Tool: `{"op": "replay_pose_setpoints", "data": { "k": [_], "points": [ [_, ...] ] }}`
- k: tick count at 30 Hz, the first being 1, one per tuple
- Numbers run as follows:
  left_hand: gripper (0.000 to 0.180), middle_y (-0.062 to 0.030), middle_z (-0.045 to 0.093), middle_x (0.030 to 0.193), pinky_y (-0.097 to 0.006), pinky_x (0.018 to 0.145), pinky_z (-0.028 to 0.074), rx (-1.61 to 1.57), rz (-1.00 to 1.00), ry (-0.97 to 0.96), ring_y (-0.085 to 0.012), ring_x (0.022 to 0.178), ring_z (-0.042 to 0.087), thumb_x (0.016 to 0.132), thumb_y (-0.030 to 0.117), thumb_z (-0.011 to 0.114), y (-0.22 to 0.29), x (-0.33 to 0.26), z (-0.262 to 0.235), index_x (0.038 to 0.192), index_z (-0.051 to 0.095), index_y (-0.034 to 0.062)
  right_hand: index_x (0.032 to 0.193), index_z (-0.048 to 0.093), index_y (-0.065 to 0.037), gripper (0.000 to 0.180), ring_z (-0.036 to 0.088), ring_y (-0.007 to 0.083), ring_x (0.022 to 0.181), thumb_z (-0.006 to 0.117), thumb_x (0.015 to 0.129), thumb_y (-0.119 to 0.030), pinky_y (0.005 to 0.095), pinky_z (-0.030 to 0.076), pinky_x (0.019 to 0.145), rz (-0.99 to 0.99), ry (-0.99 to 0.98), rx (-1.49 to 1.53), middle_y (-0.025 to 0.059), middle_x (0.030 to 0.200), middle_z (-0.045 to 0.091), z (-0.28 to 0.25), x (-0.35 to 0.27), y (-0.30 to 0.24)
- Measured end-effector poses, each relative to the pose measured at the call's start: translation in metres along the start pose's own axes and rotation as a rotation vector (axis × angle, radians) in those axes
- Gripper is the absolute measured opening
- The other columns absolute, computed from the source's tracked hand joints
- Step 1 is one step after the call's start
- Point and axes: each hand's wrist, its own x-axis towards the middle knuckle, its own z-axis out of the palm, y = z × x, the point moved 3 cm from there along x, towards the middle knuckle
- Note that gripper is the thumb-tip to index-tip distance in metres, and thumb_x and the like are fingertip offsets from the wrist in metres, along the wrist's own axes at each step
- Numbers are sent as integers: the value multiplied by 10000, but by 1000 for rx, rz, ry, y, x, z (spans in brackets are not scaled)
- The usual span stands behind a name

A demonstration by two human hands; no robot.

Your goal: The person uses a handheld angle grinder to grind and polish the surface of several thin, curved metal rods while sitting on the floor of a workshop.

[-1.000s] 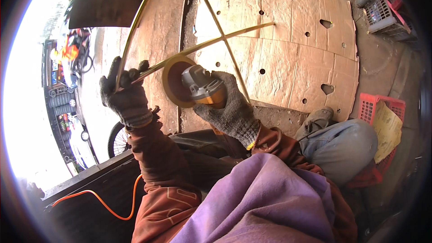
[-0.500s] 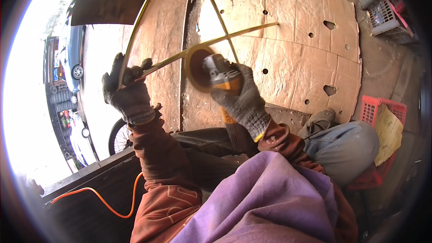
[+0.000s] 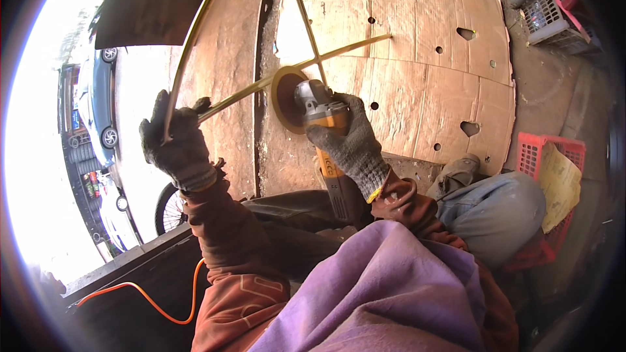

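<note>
My left hand (image 3: 177,140), in a dark grey knit glove, grips the corner of a gold-coloured metal frame (image 3: 238,96). Its thin bars run up and to the right, and two of them cross beyond the grinder. In my gloved right hand (image 3: 355,143) is an angle grinder (image 3: 327,119) with a grey head and an orange-and-dark body, its fingers wrapped round it. The grinder's round brown disc (image 3: 282,99) is at the lower bar, seemingly against it; exact contact is hard to tell.
Flattened cardboard (image 3: 417,85) with holes covers the ground ahead. A red plastic crate (image 3: 572,150) holding a yellowish sheet stands right, beside my bent knee (image 3: 502,205). More crates (image 3: 554,23) are far right. An orange cord (image 3: 147,300) curves at lower left. Parked cars (image 3: 98,101) show beyond.
My left hand and its end of the frame have shifted slightly left. The bars' crossing has moved left and a little down, while the grinder stays nearly in place.
</note>
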Motion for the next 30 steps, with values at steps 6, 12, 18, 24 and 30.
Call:
{"op": "replay_pose_setpoints", "data": {
  "k": [6, 12, 18, 24, 30],
  "points": [
    [618, -30, 531, 649, -717, 921, 393, -30, 0, -128, -262, 631, 575, 975, 415, 365, 0, 6, -11, 1300, 520, -88, 1256, 442, -38, 728, 655, 229, 926, 851, 727, -325, 357, 556, 792, 78, 2, -17, 160, 1087, 616, -8, 5, 10],
    [613, -73, 597, 731, -692, 912, 401, 13, 41, -5, -277, 668, 599, 965, 415, 399, 1, 3, -12, 1292, 528, -87, 1256, 444, -47, 742, 658, 222, 906, 853, 717, -351, 352, 558, 784, 192, -12, -6, 154, 1075, 619, -11, 7, 16],
    [610, -115, 652, 803, -683, 911, 404, -69, 6, -87, -297, 707, 622, 964, 414, 405, 0, 10, -15, 1289, 535, -86, 1239, 459, -42, 724, 657, 203, 880, 845, 721, -368, 344, 562, 775, 194, 58, -1, 133, 1042, 629, -21, 11, 21],
    [607, -221, 690, 988, -584, 866, 518, -242, -65, -298, -414, 838, 656, 965, 411, 419, 2, 12, -22, 1264, 553, -100, 1244, 449, -33, 680, 650, 185, 897, 831, 750, -303, 327, 559, 791, 195, 13, 36, 126, 1052, 623, -17, 8, 7],
    [502, -181, 577, 855, -657, 823, 455, -194, -44, -196, -331, 794, 575, 936, 383, 467, 7, -3, 9, 975, 613, -96, 1298, 389, -11, 696, 632, 182, 989, 809, 780, -211, 313, 541, 855, 149, -141, 192, 136, 1136, 591, 1, -6, -19]
  ]
}}
